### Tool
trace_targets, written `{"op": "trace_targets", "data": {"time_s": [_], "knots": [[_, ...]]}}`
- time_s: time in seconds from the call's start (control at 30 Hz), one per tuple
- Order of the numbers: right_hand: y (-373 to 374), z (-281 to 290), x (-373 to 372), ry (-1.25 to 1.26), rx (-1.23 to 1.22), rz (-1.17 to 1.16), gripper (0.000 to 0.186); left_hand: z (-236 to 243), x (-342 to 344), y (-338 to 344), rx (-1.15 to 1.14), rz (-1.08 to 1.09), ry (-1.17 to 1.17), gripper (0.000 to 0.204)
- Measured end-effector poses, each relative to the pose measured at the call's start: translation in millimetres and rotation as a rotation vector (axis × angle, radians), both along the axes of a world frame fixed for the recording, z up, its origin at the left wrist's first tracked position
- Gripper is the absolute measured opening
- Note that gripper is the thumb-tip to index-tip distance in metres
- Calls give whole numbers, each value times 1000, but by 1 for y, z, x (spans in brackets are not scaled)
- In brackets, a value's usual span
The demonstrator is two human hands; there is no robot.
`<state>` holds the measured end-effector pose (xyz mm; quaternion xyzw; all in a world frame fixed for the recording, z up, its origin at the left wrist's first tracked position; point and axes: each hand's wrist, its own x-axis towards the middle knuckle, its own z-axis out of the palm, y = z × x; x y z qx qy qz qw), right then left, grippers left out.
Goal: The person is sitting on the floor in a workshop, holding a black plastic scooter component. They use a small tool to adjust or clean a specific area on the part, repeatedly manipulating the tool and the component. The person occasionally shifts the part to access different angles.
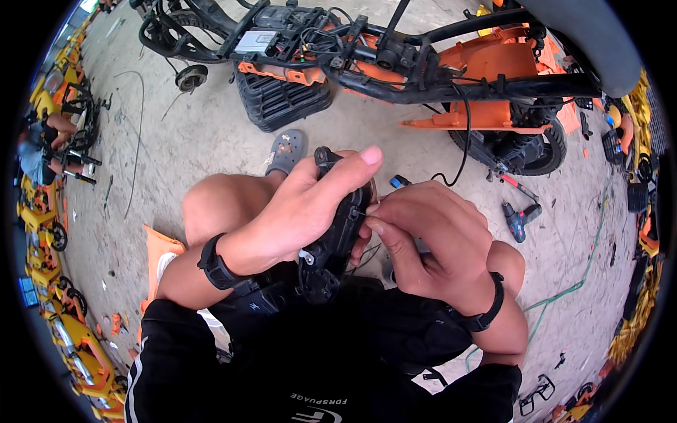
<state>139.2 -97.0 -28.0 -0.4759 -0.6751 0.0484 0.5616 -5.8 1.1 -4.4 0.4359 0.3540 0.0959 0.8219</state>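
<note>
My left hand point(296, 211) grips an elongated black plastic housing point(331, 247) above my lap, thumb lying along its top, with other fingertips showing past its right side. A metal fitting point(307, 257) shows near its lower end. My right hand point(430, 247) is closed in a pinch on a thin wire point(361, 213) at the housing's right side, thumb and index fingertip together. More thin wires hang below the housing, partly hidden by my hands.
A stripped motorbike frame point(374, 56) with orange panels stands ahead over a black crate point(271, 106). A cordless drill point(518, 220) and red-handled tool point(518, 185) lie at right. At left, another person point(39, 151) sits among bike parts beside rows of yellow bikes point(74, 345).
</note>
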Motion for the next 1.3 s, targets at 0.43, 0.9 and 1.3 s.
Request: {"op": "trace_targets", "data": {"time_s": [0.43, 0.9, 1.3], "knots": [[2, -5, 4, -331, 131, 8, 33, 0, -2, 0, -14, -2, 12, 44], [-1, 0, 0, -326, 109, -31, 31, 4, -3, 2, -2, 11, 10, 44], [-7, 6, 1, -498, 80, 7, 39, -8, -1, 1, 78, 28, 24, 42]]}}
